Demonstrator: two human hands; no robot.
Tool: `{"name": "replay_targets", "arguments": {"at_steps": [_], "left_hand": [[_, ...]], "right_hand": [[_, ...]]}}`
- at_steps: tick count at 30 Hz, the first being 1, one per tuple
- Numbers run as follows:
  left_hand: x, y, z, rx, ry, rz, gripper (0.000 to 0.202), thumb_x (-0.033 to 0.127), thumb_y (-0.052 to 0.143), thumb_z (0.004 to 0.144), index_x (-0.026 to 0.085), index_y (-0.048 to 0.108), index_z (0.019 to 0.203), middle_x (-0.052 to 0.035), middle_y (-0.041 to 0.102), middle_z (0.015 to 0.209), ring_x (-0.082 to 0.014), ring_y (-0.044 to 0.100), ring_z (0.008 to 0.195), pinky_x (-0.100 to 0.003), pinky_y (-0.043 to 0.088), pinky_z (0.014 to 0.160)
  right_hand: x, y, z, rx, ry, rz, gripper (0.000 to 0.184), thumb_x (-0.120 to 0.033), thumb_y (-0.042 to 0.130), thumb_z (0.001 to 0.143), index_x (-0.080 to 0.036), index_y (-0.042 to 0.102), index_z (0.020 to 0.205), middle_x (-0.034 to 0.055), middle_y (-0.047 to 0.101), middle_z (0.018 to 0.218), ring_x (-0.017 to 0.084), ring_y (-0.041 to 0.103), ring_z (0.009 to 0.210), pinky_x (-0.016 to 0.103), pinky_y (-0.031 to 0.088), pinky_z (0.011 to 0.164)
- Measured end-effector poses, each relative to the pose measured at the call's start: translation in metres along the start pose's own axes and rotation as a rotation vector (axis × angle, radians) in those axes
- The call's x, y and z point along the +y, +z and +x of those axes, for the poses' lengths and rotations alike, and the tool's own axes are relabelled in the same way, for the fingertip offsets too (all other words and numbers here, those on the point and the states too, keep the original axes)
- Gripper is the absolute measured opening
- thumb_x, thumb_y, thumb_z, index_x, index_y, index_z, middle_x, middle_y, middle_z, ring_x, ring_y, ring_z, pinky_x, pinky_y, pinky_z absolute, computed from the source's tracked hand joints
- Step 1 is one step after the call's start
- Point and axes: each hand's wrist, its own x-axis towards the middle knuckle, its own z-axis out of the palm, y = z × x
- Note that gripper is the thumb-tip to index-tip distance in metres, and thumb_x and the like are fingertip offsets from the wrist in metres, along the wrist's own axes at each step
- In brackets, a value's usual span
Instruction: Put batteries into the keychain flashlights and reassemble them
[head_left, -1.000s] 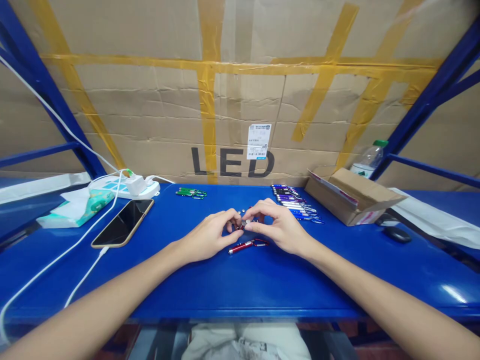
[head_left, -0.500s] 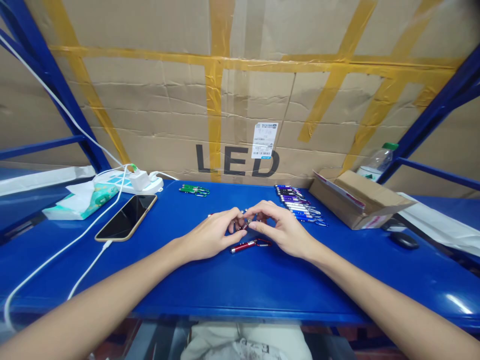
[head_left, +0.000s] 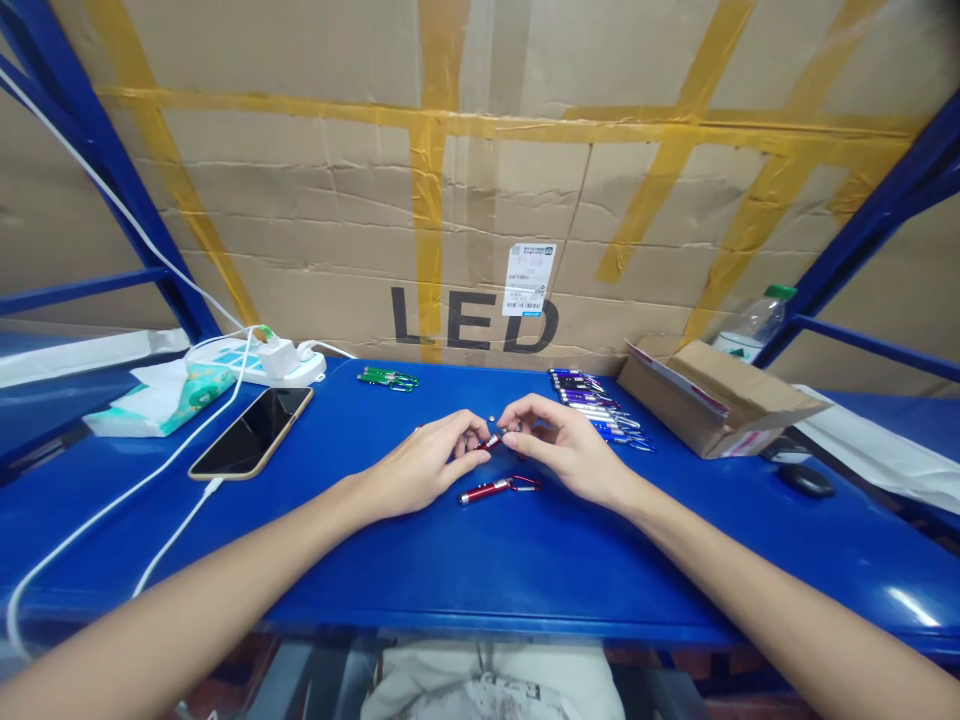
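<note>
My left hand [head_left: 424,470] and my right hand [head_left: 566,450] meet over the middle of the blue table [head_left: 480,560]. Together they pinch a small red keychain flashlight [head_left: 491,441] between their fingertips. The left fingers hold its body and the right fingers pinch its end. A second red keychain flashlight [head_left: 495,489] lies on the table just in front of my hands. A tiny silver piece [head_left: 492,417] lies behind them.
A row of purple and blue flashlights [head_left: 600,410] lies at the right, next to an open cardboard box [head_left: 712,400]. Green flashlights [head_left: 386,379] lie at the back. A phone [head_left: 251,432] on a white cable, a power strip [head_left: 259,365] and a tissue pack [head_left: 157,400] sit left. A black mouse [head_left: 806,480] sits far right.
My fingertips have shifted on the small red flashlight and my right hand has lifted slightly; the view tilted a little. The flashlight on the table has stayed put.
</note>
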Motion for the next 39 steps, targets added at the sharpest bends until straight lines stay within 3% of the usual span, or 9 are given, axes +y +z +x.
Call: {"name": "replay_targets", "arguments": {"at_steps": [5,8,10,13,21,29,33,39], "left_hand": [[-0.002,-0.004,0.004,0.184,0.004,-0.012,0.026,0.04,0.056,0.109,0.022,0.064,0.125,-0.0048,0.07,0.106,-0.0186,0.066,0.087,-0.032,0.051,0.079],[-0.004,-0.006,0.007,0.326,-0.074,-0.088,0.028,0.043,0.059,0.107,0.021,0.064,0.123,-0.0046,0.071,0.104,-0.0179,0.067,0.084,-0.031,0.052,0.075],[-0.006,-0.006,0.009,0.362,-0.122,-0.156,0.03,0.045,0.061,0.105,0.02,0.063,0.122,-0.0052,0.071,0.106,-0.0181,0.067,0.085,-0.03,0.052,0.072],[-0.008,-0.004,0.009,0.333,-0.132,-0.23,0.032,0.047,0.063,0.104,0.021,0.062,0.122,-0.0049,0.071,0.107,-0.0178,0.068,0.086,-0.028,0.052,0.07],[-0.001,-0.002,0.006,0.108,-0.022,-0.206,0.023,0.04,0.069,0.102,0.022,0.069,0.116,-0.0016,0.074,0.102,-0.0153,0.063,0.084,-0.026,0.048,0.071],[0.001,-0.002,0.005,0.075,0.035,-0.164,0.02,0.035,0.07,0.102,0.021,0.071,0.116,-0.0016,0.075,0.107,-0.0156,0.066,0.087,-0.027,0.05,0.077],[0.002,-0.003,0.004,0.048,0.064,-0.115,0.018,0.034,0.069,0.103,0.021,0.072,0.115,-0.0013,0.074,0.105,-0.0159,0.066,0.087,-0.028,0.05,0.079],[0.002,-0.004,0.005,0.098,0.056,-0.109,0.019,0.035,0.07,0.103,0.021,0.072,0.114,-0.0024,0.075,0.106,-0.0164,0.066,0.087,-0.028,0.05,0.079]], "right_hand": [[-0.001,0.0,0.001,0.008,0.03,0.043,0.02,-0.04,0.074,0.098,-0.023,0.072,0.108,0.0035,0.072,0.105,0.018,0.06,0.082,0.034,0.051,0.078],[0.001,-0.001,0.002,0.027,0.067,0.098,0.025,-0.044,0.077,0.096,-0.023,0.071,0.108,0.0028,0.07,0.101,0.018,0.062,0.082,0.035,0.053,0.079],[0.002,-0.001,0.003,0.043,0.086,0.132,0.027,-0.047,0.077,0.096,-0.023,0.071,0.108,0.0023,0.069,0.099,0.018,0.062,0.083,0.034,0.054,0.078],[0.004,0.0,0.003,0.058,0.089,0.166,0.029,-0.048,0.077,0.096,-0.022,0.071,0.107,0.0021,0.067,0.097,0.018,0.061,0.084,0.032,0.053,0.075],[-0.001,0.002,0.0,0.094,0.051,0.153,0.025,-0.045,0.077,0.096,-0.024,0.071,0.109,0.0041,0.07,0.105,0.019,0.064,0.084,0.035,0.055,0.077],[-0.001,0.002,-0.001,0.094,-0.004,0.019,0.017,-0.037,0.074,0.099,-0.024,0.07,0.109,0.0013,0.066,0.093,0.018,0.056,0.076,0.033,0.048,0.072],[-0.002,0.003,-0.003,0.056,-0.068,-0.077,0.013,-0.034,0.073,0.1,-0.024,0.071,0.108,0.0029,0.068,0.102,0.017,0.056,0.081,0.034,0.049,0.078],[-0.008,-0.001,0.0,0.055,-0.043,-0.02,0.013,-0.034,0.075,0.099,-0.024,0.072,0.107,0.002,0.068,0.098,0.018,0.056,0.08,0.034,0.047,0.076]]}}
